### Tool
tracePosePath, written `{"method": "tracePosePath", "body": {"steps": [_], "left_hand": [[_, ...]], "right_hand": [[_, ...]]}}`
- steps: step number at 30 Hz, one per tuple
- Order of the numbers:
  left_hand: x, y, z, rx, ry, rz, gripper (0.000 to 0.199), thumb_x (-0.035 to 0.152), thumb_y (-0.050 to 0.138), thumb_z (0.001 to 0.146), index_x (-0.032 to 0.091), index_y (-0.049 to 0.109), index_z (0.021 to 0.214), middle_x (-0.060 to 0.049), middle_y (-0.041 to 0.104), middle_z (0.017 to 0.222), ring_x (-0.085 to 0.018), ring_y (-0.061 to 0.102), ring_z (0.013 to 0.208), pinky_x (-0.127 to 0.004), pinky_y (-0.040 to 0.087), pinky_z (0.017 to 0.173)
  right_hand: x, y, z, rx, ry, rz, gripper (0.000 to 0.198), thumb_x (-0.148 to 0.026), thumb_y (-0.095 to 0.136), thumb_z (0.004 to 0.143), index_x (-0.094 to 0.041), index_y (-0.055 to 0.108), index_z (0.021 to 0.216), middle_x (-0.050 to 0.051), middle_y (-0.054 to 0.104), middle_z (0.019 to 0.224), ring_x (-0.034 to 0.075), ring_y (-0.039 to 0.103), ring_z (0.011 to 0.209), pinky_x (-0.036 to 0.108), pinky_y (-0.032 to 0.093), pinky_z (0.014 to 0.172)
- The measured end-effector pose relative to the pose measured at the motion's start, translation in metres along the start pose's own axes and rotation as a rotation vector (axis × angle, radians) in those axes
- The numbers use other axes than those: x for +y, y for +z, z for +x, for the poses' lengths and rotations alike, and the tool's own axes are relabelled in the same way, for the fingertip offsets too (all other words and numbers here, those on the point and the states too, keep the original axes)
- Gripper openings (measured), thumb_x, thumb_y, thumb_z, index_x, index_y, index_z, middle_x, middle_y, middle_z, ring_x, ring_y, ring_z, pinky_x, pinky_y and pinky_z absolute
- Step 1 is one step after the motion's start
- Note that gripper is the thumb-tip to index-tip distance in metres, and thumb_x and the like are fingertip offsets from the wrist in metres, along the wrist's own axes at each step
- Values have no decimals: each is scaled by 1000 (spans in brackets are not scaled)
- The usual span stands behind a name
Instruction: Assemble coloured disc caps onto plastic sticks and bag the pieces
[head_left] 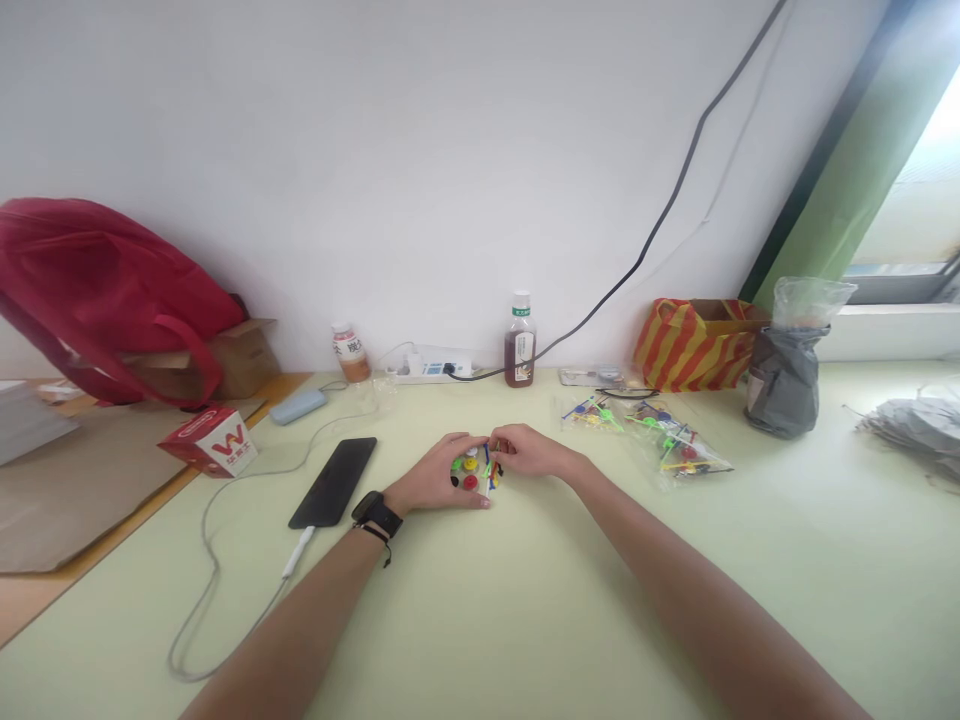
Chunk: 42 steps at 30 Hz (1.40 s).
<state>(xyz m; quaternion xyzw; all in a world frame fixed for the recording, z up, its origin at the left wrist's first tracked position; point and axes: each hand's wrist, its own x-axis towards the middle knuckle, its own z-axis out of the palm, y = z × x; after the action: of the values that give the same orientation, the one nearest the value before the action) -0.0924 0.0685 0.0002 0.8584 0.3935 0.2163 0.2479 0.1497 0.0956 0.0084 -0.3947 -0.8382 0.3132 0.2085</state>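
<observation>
Small coloured plastic pieces (470, 465), round ones and thin sticks, lie at the middle of the table in what looks like a clear bag. My left hand (435, 480), with a black watch on its wrist, curves around the left side of this bag, thumb along the near edge and fingers along the far edge. At the upper right corner, my right hand (523, 450) has its fingers pinched together against the bag by the sticks. Exactly what lies between those fingertips is too small to make out.
Further right lie two clear bags of similar pieces (682, 445) (592, 412). A dark bottle (520, 345), a power strip (442, 364) and a striped bag (697, 345) stand along the wall. Left are a black phone (334, 483) on its cable and a red box (210, 440).
</observation>
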Motion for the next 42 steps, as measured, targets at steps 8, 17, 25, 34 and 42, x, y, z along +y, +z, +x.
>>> {"method": "tracePosePath", "body": {"steps": [8,17,25,34,42], "left_hand": [[3,2,-1,21,11,30,96,64,86,66,31,52,150,-12,51,150,-37,43,143,-53,37,119],[5,5,1,58,22,58,83,64,83,71,29,58,142,-12,56,144,-36,45,141,-52,40,117],[8,2,0,76,15,-22,73,64,69,86,29,54,148,-9,55,150,-33,49,141,-49,39,120],[1,6,5,88,-148,-224,60,62,24,106,31,51,150,-2,50,157,-22,44,147,-46,27,128],[0,4,6,127,-158,-275,59,63,30,105,30,54,148,-2,51,156,-23,43,147,-44,27,128]], "right_hand": [[-1,4,-3,-10,6,22,8,-11,61,86,-18,61,85,-2,63,73,14,62,67,24,46,66],[-6,2,-1,-24,-30,30,13,-7,63,80,-19,60,81,-1,64,83,14,61,73,24,46,67],[-11,6,0,-11,-5,80,11,-9,64,80,-20,61,84,-3,65,80,14,61,73,25,47,66],[-23,25,4,35,68,185,11,-10,61,85,-19,59,91,0,68,85,15,65,76,25,50,66],[-28,15,-1,12,34,201,18,-24,72,83,-20,56,91,0,65,89,15,62,79,28,50,70]]}}
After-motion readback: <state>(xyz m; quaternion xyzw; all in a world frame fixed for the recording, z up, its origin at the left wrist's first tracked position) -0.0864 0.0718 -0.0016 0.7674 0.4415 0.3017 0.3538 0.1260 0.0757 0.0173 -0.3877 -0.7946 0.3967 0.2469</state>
